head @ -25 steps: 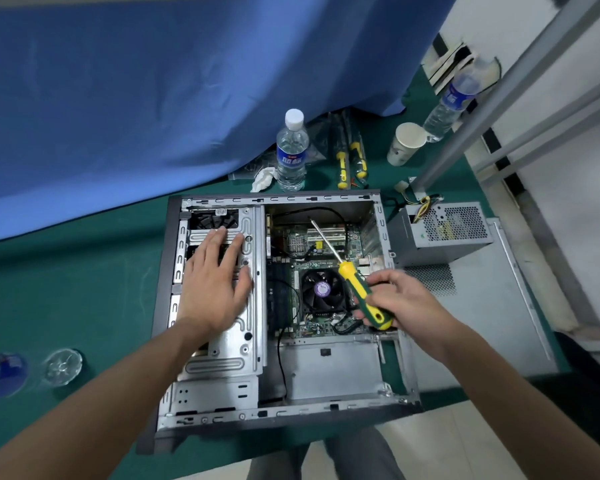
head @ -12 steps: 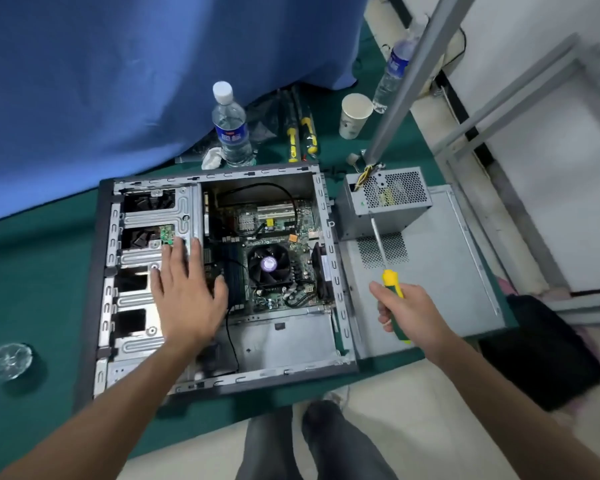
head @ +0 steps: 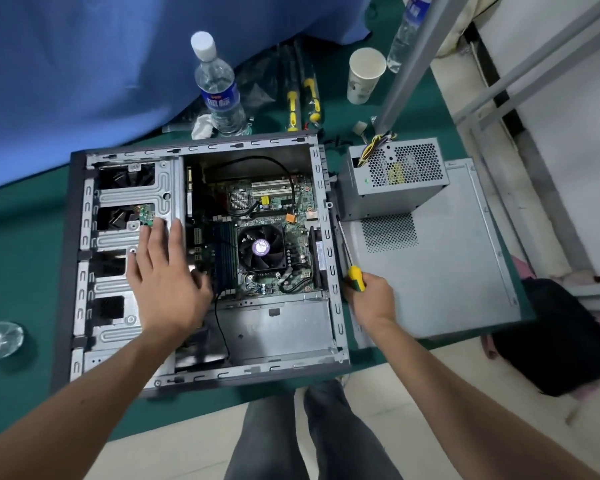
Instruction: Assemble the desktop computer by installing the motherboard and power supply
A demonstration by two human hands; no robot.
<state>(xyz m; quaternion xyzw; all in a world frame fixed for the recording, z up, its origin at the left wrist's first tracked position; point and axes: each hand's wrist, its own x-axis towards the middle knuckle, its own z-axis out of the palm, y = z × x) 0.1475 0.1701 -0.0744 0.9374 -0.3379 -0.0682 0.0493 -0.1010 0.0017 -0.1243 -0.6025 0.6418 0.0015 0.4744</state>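
while left hand [head: 167, 275] lies flat on case [head: 84, 258]; right hand [head: 373, 299] grips screwdriver [head: 355, 277]

left hand [head: 167, 275]: flat, fingers [head: 175, 237] spread | right hand [head: 371, 296]: fingers curled in a grip

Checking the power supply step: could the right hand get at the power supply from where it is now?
Probably yes. The power supply sits uncovered on the side panel, just beyond the right hand, with nothing between them. But that hand's grip is full with the screwdriver, which needs putting down first.
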